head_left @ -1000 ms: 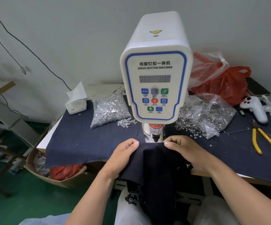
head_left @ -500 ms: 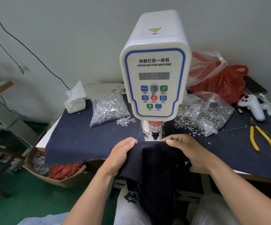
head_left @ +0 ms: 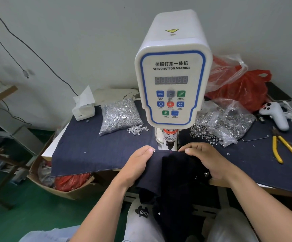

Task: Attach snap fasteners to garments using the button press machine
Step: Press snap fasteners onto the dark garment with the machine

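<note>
**Dark garment held under the button press**

Denim-covered table (head_left: 89, 154) against a pale wall carries everything. At its near edge a dark garment (head_left: 173, 165) lies stretched between both hands, its top edge just under the red tip of the button machine (head_left: 172, 81); the rest hangs down into the person's lap. Left hand (head_left: 138, 162) pinches the cloth's left corner, with a small silver snap (head_left: 154, 151) at its fingertips. Right hand (head_left: 204, 158) grips the cloth's right side, fingers curled over the edge. Beyond the left hand sits a bag of silver studs (head_left: 120, 116), and farther left a tissue box (head_left: 83, 109). Beyond the right hand a bag of metal rings (head_left: 225, 123) spills open; to that hand's right lie yellow pliers (head_left: 285, 149), with a white controller (head_left: 274, 114) behind them.
</note>
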`<state>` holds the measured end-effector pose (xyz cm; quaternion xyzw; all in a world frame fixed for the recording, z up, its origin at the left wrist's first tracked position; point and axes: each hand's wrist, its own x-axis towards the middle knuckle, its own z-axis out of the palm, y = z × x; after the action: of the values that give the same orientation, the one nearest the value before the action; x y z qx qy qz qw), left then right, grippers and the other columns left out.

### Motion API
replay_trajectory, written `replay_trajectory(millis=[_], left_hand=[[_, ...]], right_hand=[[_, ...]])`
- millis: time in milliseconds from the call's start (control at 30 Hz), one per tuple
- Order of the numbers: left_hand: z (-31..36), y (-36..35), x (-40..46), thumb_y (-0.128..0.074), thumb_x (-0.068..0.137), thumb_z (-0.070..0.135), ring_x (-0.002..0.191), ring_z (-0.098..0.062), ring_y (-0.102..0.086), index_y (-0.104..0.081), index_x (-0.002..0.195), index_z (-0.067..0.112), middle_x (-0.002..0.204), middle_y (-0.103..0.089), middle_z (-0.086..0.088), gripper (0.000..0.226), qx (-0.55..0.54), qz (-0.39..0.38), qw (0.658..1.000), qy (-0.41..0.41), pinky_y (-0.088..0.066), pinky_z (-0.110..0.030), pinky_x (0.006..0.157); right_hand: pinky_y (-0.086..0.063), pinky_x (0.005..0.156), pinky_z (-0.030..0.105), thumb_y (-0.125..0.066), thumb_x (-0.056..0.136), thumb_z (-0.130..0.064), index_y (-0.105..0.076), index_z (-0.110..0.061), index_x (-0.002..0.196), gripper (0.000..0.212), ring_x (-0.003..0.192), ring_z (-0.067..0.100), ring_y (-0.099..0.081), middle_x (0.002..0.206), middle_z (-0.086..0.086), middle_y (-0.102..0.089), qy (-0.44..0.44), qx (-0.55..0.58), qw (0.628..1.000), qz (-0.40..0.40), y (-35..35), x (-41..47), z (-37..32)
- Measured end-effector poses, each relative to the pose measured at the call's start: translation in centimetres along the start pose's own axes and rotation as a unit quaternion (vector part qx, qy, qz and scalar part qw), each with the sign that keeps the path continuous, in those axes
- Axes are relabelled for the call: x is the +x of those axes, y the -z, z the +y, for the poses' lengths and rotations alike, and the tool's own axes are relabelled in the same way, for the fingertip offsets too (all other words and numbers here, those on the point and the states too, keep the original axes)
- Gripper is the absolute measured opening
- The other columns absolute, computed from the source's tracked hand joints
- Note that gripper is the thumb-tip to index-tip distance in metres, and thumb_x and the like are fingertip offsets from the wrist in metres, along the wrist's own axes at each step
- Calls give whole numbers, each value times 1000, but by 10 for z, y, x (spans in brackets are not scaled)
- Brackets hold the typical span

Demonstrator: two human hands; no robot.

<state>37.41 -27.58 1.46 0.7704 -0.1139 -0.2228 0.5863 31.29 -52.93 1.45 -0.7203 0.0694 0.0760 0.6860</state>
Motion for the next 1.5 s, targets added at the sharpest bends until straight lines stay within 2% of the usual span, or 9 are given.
replay_trajectory(millis=[100, 133, 233, 400, 667, 800, 967, 1167, 1500], left_hand=[[0, -2, 2, -46, 99, 45, 73, -4, -43, -55, 76, 32, 77, -51, 15, 28, 31, 1, 999, -13, -38, -27, 71], [0, -3, 2, -46, 98, 47, 74, -5, -42, -54, 76, 30, 78, -50, 14, 28, 40, 0, 999, -18, -38, -28, 72], [-2, -5, 2, -47, 95, 55, 75, -8, -39, -49, 79, 20, 78, -45, 9, 38, 50, -3, 998, -26, -35, -34, 73], [-1, -8, 1, -49, 95, 62, 70, -10, -35, -43, 73, 31, 74, -39, 9, 39, 51, 3, 998, -34, -32, -35, 69], [-4, -9, 1, -48, 101, 54, 70, -7, -38, -48, 78, 21, 76, -44, 9, 40, 56, 1, 998, -28, -34, -31, 69], [-4, -11, -2, -48, 96, 57, 73, -7, -41, -51, 85, 14, 79, -48, 9, 45, 57, -3, 998, -33, -36, -31, 73], [-6, -12, -3, -48, 99, 52, 73, -4, -43, -54, 80, 24, 78, -51, 13, 35, 63, 6, 997, -33, -37, -29, 72], [-8, -11, 0, -46, 103, 44, 74, -5, -45, -54, 77, 31, 78, -53, 15, 29, 52, 11, 998, -24, -39, -29, 74], [-11, -13, 4, -44, 103, 44, 72, -7, -40, -49, 76, 29, 75, -47, 13, 31, 55, 11, 998, -31, -37, -32, 72]], right_hand=[[-48, 80, 24, -71, 94, -43, -79, -21, 90, 24, 82, 7, -63, 86, -2, -73, 26, -64, 997, -15, -3, -3, -4], [-47, 78, 22, -73, 91, -44, -78, -23, 88, 22, 79, 4, -61, 84, -4, -72, 35, -83, 996, -13, -4, -3, -4], [-46, 77, 23, -73, 94, -29, -75, -24, 85, 11, 77, 5, -60, 82, -5, -71, 51, -91, 995, -5, -3, -2, -5], [-42, 72, 29, -66, 98, -21, -72, -20, 81, 17, 74, 11, -54, 76, -2, -62, 22, -65, 998, -14, -1, -2, -7], [-34, 67, 33, -59, 100, -19, -66, -24, 73, 28, 71, 16, -44, 72, 1, -52, -8, -85, 996, -1, -2, -1, -8], [-30, 72, 38, -59, 92, -29, -62, -23, 72, 20, 74, 21, -39, 74, 5, -46, -16, -98, 995, -4, -2, -1, -8], [-32, 72, 38, -59, 81, -40, -61, -24, 71, 18, 73, 18, -41, 72, 1, -48, -11, -114, 993, 2, -4, -1, -7], [-37, 67, 32, -60, 90, -29, -64, -25, 70, 21, 66, 9, -47, 67, -7, -54, -13, -112, 993, 18, -3, 1, -4], [-33, 70, 34, -61, 94, -25, -63, -24, 72, 22, 70, 16, -43, 69, -1, -50, -14, -114, 993, 36, -3, 1, -3]])
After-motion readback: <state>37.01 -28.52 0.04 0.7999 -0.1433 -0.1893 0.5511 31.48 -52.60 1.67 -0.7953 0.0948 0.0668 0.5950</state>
